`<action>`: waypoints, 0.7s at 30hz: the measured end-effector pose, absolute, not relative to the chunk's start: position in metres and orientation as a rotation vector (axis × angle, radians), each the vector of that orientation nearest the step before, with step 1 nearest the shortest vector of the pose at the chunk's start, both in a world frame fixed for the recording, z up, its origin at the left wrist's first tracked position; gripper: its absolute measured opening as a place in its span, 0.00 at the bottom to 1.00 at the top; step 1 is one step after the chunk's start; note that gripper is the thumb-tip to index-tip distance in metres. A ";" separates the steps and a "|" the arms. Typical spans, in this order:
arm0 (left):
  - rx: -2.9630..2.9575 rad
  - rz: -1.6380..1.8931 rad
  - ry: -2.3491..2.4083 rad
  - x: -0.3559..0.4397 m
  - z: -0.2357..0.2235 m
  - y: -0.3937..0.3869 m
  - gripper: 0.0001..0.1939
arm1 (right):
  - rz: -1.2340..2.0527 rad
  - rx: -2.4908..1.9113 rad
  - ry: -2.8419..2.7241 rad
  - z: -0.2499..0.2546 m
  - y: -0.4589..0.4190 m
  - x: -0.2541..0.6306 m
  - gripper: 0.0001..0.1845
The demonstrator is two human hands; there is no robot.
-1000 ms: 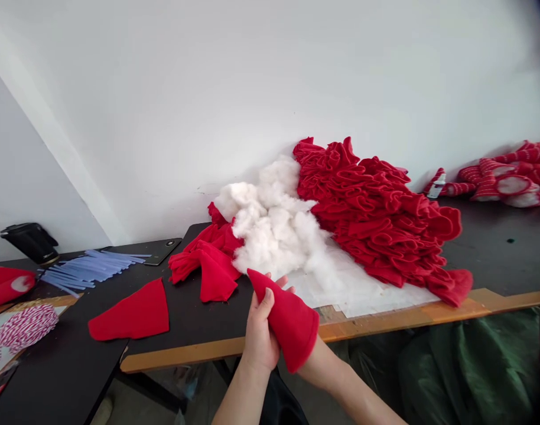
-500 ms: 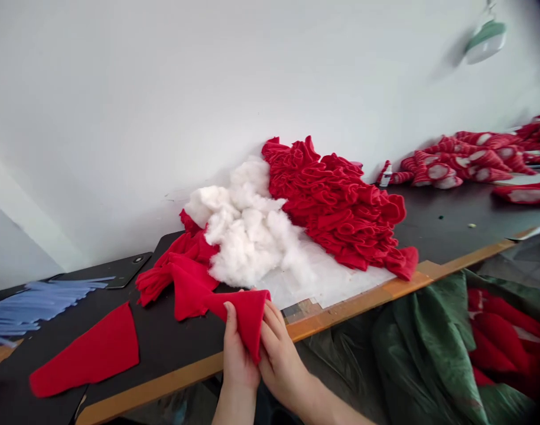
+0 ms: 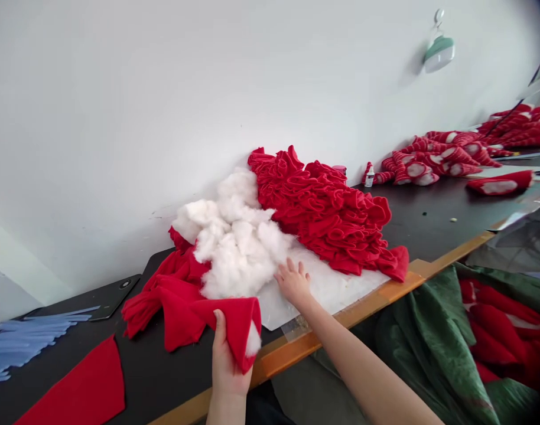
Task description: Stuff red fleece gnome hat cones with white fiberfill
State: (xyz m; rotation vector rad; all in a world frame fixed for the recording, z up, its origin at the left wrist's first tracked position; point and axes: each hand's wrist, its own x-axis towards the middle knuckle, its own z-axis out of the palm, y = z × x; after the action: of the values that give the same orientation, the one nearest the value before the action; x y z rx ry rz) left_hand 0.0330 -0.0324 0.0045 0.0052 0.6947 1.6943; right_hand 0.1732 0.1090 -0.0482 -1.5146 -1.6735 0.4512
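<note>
My left hand [image 3: 229, 361] is wrapped round a red cone-shaped fabric piece [image 3: 234, 319], its wide mouth facing right. A tuft of white stuffing [image 3: 253, 340] shows inside that mouth. My right hand [image 3: 293, 283] reaches out with fingers spread, at the near right edge of a heap of white fluffy stuffing [image 3: 238, 254]; nothing shows in it. The heap lies partly on a white sheet [image 3: 341, 289]. Left of the stuffing, other red fabric pieces [image 3: 181, 307] lie bunched, touching the held cone's far end.
A large pile of red fabric pieces [image 3: 323, 212] leans behind. Farther right lie striped red stuffed pieces [image 3: 433, 159] and a small white bottle [image 3: 369, 177]. Blue strips [image 3: 35, 342] and a flat red piece [image 3: 84, 389] are at left. A green sack [image 3: 433, 342] hangs below the table edge.
My right hand has left the red cone and moved up and right to the stuffing heap. White stuffing now shows in the cone's mouth. The view has shifted slightly right.
</note>
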 end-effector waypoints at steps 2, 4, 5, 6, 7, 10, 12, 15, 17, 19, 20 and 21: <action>-0.040 1.683 0.648 0.032 0.005 -0.030 0.21 | 0.532 -1.440 -1.731 -0.062 0.108 0.179 0.14; -0.062 1.682 0.623 0.029 0.004 -0.028 0.22 | 0.608 -1.335 -1.767 -0.073 0.100 0.193 0.14; -0.064 1.682 0.616 0.028 0.003 -0.026 0.23 | 0.646 -1.287 -1.769 -0.076 0.095 0.203 0.13; -0.061 1.676 0.610 0.027 0.002 -0.025 0.24 | 0.688 -1.247 -1.761 -0.076 0.091 0.213 0.12; -0.054 1.671 0.600 0.026 0.001 -0.023 0.25 | 0.731 -1.216 -1.739 -0.074 0.087 0.224 0.10; -0.051 1.643 0.567 0.028 -0.003 -0.017 0.24 | 0.863 -1.144 -1.655 -0.058 0.072 0.251 0.16; -0.061 1.629 0.552 0.030 -0.005 -0.015 0.24 | 1.004 -1.050 -1.577 -0.043 0.056 0.261 0.22; -0.037 1.613 0.521 0.034 -0.008 -0.013 0.24 | 1.419 -0.819 -1.408 -0.017 0.026 0.260 0.19; 0.001 1.597 0.509 0.038 -0.010 -0.013 0.26 | 1.566 -0.689 -1.431 -0.003 0.007 0.250 0.12; 0.034 1.590 0.522 0.041 -0.012 -0.015 0.27 | 1.416 -0.653 -1.628 0.007 -0.007 0.235 0.06; 0.046 1.594 0.534 0.042 -0.012 -0.016 0.27 | 1.289 -0.651 -1.723 0.009 -0.011 0.229 0.08; 0.056 1.603 0.543 0.041 -0.013 -0.017 0.27 | 1.174 -0.660 -1.790 0.009 -0.014 0.223 0.11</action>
State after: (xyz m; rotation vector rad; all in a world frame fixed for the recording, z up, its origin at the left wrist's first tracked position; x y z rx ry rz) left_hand 0.0415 -0.0171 -0.0128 0.0557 0.5429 1.6028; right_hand 0.2234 -0.0136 0.0092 -0.6601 -1.7903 1.1738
